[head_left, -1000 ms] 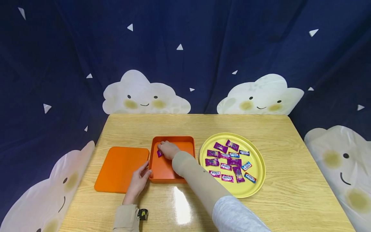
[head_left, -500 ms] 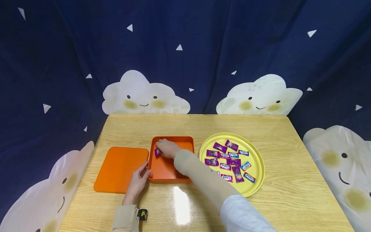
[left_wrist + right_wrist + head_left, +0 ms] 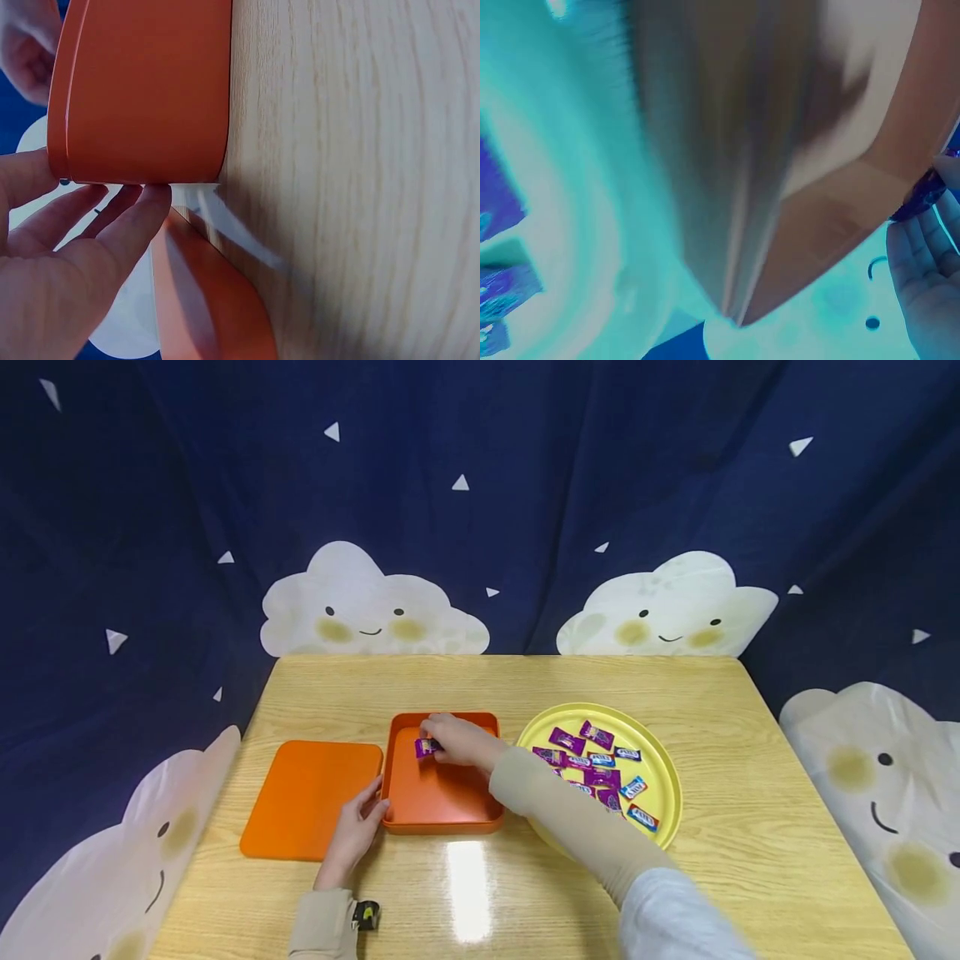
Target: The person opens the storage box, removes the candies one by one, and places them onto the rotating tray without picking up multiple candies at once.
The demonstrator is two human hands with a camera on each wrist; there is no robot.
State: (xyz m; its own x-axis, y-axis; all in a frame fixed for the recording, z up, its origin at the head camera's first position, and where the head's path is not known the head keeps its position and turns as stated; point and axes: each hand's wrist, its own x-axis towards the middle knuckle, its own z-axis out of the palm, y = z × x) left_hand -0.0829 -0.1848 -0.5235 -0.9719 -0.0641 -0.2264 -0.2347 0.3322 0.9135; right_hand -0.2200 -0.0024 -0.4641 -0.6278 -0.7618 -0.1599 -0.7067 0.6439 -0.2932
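Note:
My right hand [image 3: 461,742] is over the orange box [image 3: 442,827], pinching a purple-wrapped candy [image 3: 427,747] between thumb and fingers. In the right wrist view the same candy [image 3: 922,196] shows at the fingertips, beyond the box wall. My left hand [image 3: 356,831] rests at the box's left side. Its nearly straight fingers touch the outer wall, as the left wrist view shows, with the thumb near the rim. To the right, a round yellow tray [image 3: 672,802] bears several purple, pink and blue wrapped candies [image 3: 602,778]; my right forearm covers its lower left part.
A flat orange lid [image 3: 311,797] lies on the wooden table [image 3: 757,777] just left of the box. Behind the table hangs a dark blue curtain [image 3: 420,443] with white clouds.
My right hand shifts slightly left, then moves right inside the box, carrying the purple candy. The forearm now covers more of the yellow tray. My left hand stays at the box.

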